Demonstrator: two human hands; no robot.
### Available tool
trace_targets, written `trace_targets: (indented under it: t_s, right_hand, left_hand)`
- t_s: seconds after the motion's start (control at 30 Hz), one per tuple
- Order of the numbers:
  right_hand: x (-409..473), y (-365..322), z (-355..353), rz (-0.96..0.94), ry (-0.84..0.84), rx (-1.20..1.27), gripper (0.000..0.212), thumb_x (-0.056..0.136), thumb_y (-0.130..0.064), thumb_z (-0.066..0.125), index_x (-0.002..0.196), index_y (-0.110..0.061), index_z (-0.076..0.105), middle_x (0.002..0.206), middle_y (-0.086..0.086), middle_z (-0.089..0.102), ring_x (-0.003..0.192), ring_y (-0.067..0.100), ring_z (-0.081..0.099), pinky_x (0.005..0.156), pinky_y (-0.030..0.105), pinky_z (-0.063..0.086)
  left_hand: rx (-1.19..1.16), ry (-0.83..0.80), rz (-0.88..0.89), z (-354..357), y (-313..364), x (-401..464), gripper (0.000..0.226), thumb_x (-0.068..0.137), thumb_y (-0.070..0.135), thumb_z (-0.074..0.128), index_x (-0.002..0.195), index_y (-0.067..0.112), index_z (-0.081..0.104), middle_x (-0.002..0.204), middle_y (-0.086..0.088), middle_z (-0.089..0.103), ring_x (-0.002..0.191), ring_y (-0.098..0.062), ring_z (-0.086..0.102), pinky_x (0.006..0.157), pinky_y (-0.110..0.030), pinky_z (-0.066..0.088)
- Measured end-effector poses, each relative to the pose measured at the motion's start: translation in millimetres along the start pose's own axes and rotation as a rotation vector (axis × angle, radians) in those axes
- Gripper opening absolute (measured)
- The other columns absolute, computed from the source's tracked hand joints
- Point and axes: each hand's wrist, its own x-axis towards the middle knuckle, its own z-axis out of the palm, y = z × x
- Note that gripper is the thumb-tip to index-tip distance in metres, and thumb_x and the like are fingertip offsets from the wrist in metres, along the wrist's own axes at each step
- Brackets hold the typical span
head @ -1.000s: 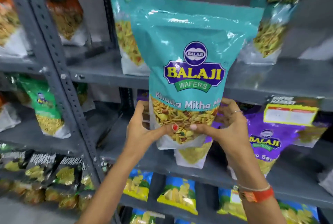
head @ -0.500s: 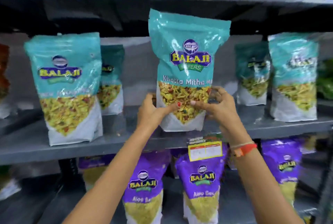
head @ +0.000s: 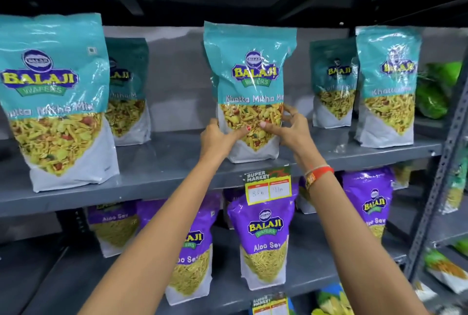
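Observation:
A teal Balaji Khatta Mitha Mix pouch point(head: 249, 74) stands upright on the grey metal shelf point(head: 162, 167), its base on the shelf near the front edge. My left hand point(head: 217, 137) grips the pouch's lower left side, thumb across the clear window. My right hand point(head: 288, 129) grips the lower right side, thumb on the front and fingers curled round the edge. An orange band is on my right wrist.
More teal pouches stand on the same shelf: a large one at the left point(head: 55, 96), one behind it point(head: 126, 86), two at the right point(head: 387, 86). Purple Aloo Sev pouches point(head: 263, 233) fill the shelf below. A yellow price tag point(head: 268, 185) hangs on the shelf edge. A perforated upright point(head: 440, 175) stands right.
The pouch has gone from held up in front of the rack to standing on the teal-pouch shelf, farther from me. Both hands still hold its lower sides.

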Motion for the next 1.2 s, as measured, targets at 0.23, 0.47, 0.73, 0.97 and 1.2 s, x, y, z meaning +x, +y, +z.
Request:
trace_targets:
  t_s: [0.23, 0.47, 0.73, 0.97, 1.2]
  right_hand:
    - [-48, -10, 24, -0.231, 0.24, -0.228, 0.064, 0.07, -0.022, 0.075, 0.127, -0.021, 0.047, 0.128, 0.002, 0.059, 0.121, 0.018, 0.051, 0.102, 0.04, 0.042]
    - [-151, 39, 84, -0.299, 0.409, 0.128, 0.028, 0.078, -0.001, 0.056, 0.084, -0.028, 0.06, 0.084, -0.008, 0.063, 0.082, 0.008, 0.061, 0.076, 0.027, 0.051]
    - [-204, 188, 138, 0.209, -0.15, -0.082, 0.054, 0.067, 0.002, 0.073, 0.109, -0.022, 0.049, 0.104, -0.013, 0.054, 0.091, -0.009, 0.056, 0.076, 0.016, 0.051]
    - [-195, 246, 167, 0.459, -0.387, -0.137, 0.105, 0.053, -0.004, 0.085, 0.137, -0.001, 0.022, 0.135, 0.013, 0.04, 0.125, 0.021, 0.04, 0.105, 0.03, 0.035]
    - [-210, 250, 180, 0.454, -0.324, -0.006, 0.08, 0.054, 0.008, 0.082, 0.116, -0.009, 0.034, 0.102, -0.002, 0.053, 0.089, 0.001, 0.053, 0.067, 0.004, 0.047]
  left_hand:
    - [-0.025, 0.06, 0.145, -25, -16, -41, 0.082, 0.074, 0.038, 0.07, 0.14, 0.013, 0.03, 0.149, -0.006, 0.036, 0.136, -0.02, 0.034, 0.113, -0.039, 0.03]
    - [0.052, 0.625, 0.591, -67, -114, -116, 0.053, 0.084, 0.002, 0.058, 0.132, 0.002, 0.036, 0.139, -0.016, 0.032, 0.135, -0.03, 0.033, 0.106, -0.058, 0.036]
    - [0.049, 0.274, -0.052, -83, -282, -175, 0.084, 0.072, 0.014, 0.073, 0.139, 0.007, 0.023, 0.149, -0.015, 0.027, 0.139, -0.022, 0.028, 0.114, -0.045, 0.028]
    - [-0.162, -0.039, -0.555, -79, -338, -159, 0.141, 0.029, 0.057, 0.083, 0.14, 0.008, 0.011, 0.147, -0.007, 0.024, 0.135, -0.019, 0.028, 0.11, -0.031, 0.027]
    - [-0.177, -0.18, -0.491, -76, -362, -158, 0.092, 0.05, 0.026, 0.083, 0.126, 0.006, 0.035, 0.116, -0.007, 0.051, 0.109, -0.021, 0.049, 0.09, -0.028, 0.044]
